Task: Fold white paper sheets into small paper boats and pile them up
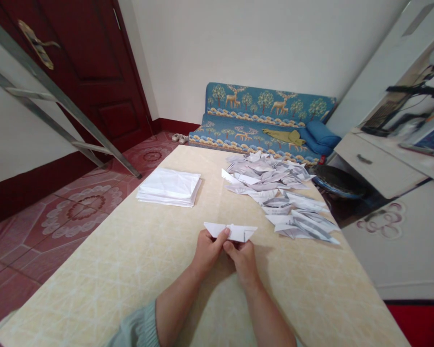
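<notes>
Both my hands meet over the middle of the beige table [130,260]. Between them I hold a folded white paper shape [235,231] with two pointed wings. My left hand [208,250] pinches its lower left part with thumb on top. My right hand [243,258] grips it from below on the right. A flat stack of white paper sheets [169,187] lies to the far left. A heap of several folded paper pieces [280,193] spreads over the far right of the table.
A metal ladder [58,106] leans at the left by a dark red door [94,62]. A blue patterned sofa [264,118] stands beyond the table. White cabinets and a drawer [379,166] line the right side, with a dark bowl [334,180] below.
</notes>
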Demonstrator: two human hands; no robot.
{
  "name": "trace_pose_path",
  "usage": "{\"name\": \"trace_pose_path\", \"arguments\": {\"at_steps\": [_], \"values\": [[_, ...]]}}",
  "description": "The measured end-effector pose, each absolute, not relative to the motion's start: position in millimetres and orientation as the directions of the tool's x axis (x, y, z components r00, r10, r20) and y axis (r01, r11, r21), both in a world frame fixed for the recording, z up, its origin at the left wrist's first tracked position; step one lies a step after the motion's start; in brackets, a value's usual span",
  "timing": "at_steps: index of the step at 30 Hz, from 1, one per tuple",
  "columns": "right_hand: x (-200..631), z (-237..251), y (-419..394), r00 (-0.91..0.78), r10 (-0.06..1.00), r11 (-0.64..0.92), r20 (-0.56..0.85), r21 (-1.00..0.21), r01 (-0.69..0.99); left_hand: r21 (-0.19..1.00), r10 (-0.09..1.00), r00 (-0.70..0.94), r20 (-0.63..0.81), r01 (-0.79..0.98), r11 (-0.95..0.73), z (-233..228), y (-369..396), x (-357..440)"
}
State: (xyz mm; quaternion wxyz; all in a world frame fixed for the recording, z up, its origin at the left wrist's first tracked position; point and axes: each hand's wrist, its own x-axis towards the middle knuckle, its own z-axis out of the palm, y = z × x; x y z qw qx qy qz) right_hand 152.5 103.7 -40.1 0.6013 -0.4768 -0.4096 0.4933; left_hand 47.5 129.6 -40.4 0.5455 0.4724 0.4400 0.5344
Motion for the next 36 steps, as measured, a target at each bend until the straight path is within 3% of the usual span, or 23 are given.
{"name": "trace_pose_path", "arguments": {"at_steps": [3,6,12,18,24,29,33,36], "values": [[147.8,-38.8,100.5,0.238,0.971,0.064,0.030,-0.989,-0.134,0.973,0.986,0.165,0.026,-0.230,0.013,-38.7,124.9,53.7],[146.0,-45.5,99.1,0.286,0.958,0.099,0.034,-0.971,-0.218,0.978,0.980,0.191,0.053,-0.209,-0.012,-37.7,122.2,56.2],[153.2,-55.7,102.5,0.480,0.872,0.063,-0.098,-0.949,-0.309,0.992,0.988,0.093,0.122,-0.048,-0.118,-38.4,123.3,49.1],[159.7,-52.1,102.1,0.501,0.864,0.073,-0.058,-0.969,-0.238,0.996,0.992,0.100,0.075,0.040,-0.080,-41.3,127.5,41.9],[160.9,-58.5,100.8,0.513,0.858,0.094,0.000,-0.983,-0.157,0.995,0.997,-0.026,0.066,0.076,-0.063,-40.3,132.3,35.0],[159.7,-57.9,97.6,0.475,0.878,0.088,0.057,-0.995,-0.044,0.999,0.984,-0.171,0.051,-0.001,-0.052,-41.1,135.3,32.8],[167.2,-52.9,97.8,0.618,0.785,0.080,0.040,-0.996,-0.037,0.974,0.947,-0.321,-0.005,-0.216,-0.068,-41.1,141.8,28.8],[171.3,-46.7,99.4,0.556,0.812,0.108,0.176,-0.982,0.154,0.941,0.988,-0.154,-0.029,-0.338,-0.025,-39.8,142.0,32.9]]}}
